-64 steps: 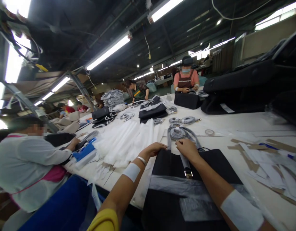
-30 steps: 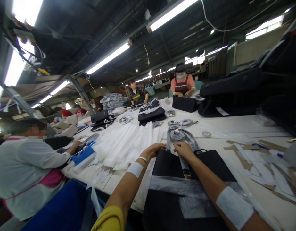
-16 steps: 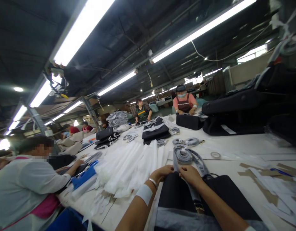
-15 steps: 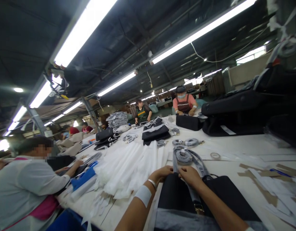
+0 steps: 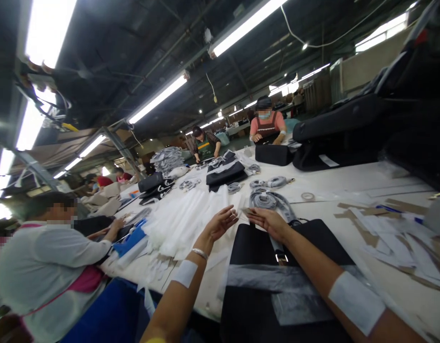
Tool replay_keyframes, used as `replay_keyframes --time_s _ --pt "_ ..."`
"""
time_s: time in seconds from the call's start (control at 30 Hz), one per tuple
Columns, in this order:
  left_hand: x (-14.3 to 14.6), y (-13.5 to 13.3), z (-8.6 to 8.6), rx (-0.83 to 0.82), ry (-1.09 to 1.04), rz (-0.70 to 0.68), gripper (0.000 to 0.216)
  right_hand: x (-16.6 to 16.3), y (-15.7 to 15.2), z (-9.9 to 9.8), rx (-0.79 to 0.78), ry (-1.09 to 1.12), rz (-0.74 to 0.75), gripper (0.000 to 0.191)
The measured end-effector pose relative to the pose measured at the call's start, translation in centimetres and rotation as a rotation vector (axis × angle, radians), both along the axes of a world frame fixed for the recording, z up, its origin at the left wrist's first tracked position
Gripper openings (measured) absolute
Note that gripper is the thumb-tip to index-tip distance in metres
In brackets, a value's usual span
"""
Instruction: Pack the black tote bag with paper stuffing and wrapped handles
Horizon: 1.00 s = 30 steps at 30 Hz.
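My left hand (image 5: 223,223) is raised over the table with its fingers stretched and slightly apart, holding nothing that I can make out. Close beside it, my right hand (image 5: 268,222) pinches a small flat brownish tag (image 5: 245,211) between thumb and fingers. Below both hands lies a black bag (image 5: 252,247), with a band of clear plastic film (image 5: 255,277) across it. A strap with a gold buckle (image 5: 281,258) runs down the bag, partly behind my right hand. Just beyond is a coiled, film-wrapped strap (image 5: 265,198).
White wrapping sheets (image 5: 184,219) are heaped left of the bag. Paper and card strips (image 5: 395,233) lie at the right, near a tape roll (image 5: 307,196). Large black bags (image 5: 334,128) stand behind. A co-worker (image 5: 63,257) sits close at left; two more work across the table.
My hands have left the strap at the bag's top edge. The left moved away leftward and opened; the right now holds the small tag. The view has shifted, showing more of the bag.
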<state>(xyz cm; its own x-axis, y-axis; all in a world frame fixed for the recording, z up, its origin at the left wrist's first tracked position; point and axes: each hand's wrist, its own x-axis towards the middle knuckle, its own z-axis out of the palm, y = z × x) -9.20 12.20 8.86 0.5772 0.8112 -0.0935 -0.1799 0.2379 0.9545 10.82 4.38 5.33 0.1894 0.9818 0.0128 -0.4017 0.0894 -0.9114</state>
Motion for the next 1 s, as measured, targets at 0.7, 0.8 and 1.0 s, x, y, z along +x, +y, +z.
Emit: replay_keyframes --time_s 0.7,0.8,1.0 --pt "4.9 -3.4 1.0 0.485 0.241 -0.19 0.057 0.7 -0.6 -0.3 0.235 -0.813 -0.134 0.03" --pt "5.2 -4.0 1.4 0.684 0.464 -0.175 0.051 0.6 -0.4 -0.6 0.255 -0.826 -0.138 0.022" --pt "5.6 -4.8 2.6 1.188 0.886 0.097 0.05 0.3 0.0 -0.8 0.244 -0.748 -0.067 0.026"
